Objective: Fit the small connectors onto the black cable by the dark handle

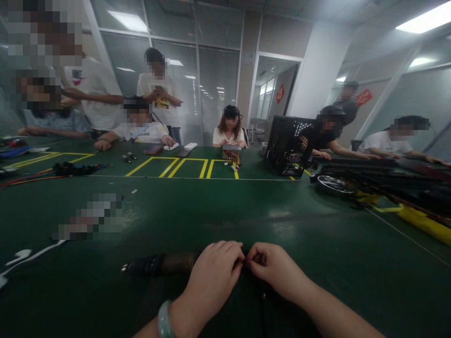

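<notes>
Close together above the green table, my left hand (220, 267) and my right hand (276, 267) meet with fingers closed in a pinch. What lies between the fingertips is dark and too small to name. A pale green bangle (165, 320) circles the left wrist. Beside the left hand lies a dark electric screwdriver (160, 265), its metal tip pointing left; the hand hides its right end, and I cannot tell whether they touch. Below the right hand a thin dark cable (263, 312) runs toward the front edge.
On the left lie a blurred-out object (89, 218) and a white cord (38, 253). A black computer case (289, 145) stands at the back right, with dark parts and a yellow bundle (424, 223). Several people sit or stand around the green table (197, 206).
</notes>
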The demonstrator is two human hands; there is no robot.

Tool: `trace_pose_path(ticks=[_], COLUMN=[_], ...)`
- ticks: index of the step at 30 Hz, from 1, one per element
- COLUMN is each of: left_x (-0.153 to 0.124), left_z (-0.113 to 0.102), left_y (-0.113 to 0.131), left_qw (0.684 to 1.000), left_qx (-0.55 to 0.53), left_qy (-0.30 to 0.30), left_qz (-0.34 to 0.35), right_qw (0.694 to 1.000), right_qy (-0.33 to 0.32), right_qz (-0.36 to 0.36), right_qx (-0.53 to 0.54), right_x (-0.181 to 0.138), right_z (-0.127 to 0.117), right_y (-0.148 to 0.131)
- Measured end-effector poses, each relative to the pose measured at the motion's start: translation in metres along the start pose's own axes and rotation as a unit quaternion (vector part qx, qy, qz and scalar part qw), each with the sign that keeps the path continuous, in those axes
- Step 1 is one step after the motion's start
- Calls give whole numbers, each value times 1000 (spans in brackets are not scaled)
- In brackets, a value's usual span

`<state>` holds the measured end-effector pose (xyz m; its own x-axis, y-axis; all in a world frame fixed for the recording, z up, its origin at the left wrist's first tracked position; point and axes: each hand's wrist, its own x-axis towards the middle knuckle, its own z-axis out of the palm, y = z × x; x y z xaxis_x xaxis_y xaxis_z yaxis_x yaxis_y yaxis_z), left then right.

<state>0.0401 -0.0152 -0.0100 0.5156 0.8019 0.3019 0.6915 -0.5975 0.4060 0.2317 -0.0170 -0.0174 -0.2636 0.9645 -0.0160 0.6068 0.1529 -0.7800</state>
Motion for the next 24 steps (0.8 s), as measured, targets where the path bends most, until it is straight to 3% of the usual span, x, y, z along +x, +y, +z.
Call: trace_pose_path(ticks=[15,24], left_x=[1,2], left_z=[-1,-3], left_y=[1,2], left_qw=[1000,1000], left_qx=[13,3], left_qy=[-4,-10], left_qz=[-27,2], right_qw=[1000,999], right_qy=[-8,-18], right_qz=[19,21], right_qx=[18,-26], right_x=[-2,-5], right_z=[0,-3], right_y=[-5,-10])
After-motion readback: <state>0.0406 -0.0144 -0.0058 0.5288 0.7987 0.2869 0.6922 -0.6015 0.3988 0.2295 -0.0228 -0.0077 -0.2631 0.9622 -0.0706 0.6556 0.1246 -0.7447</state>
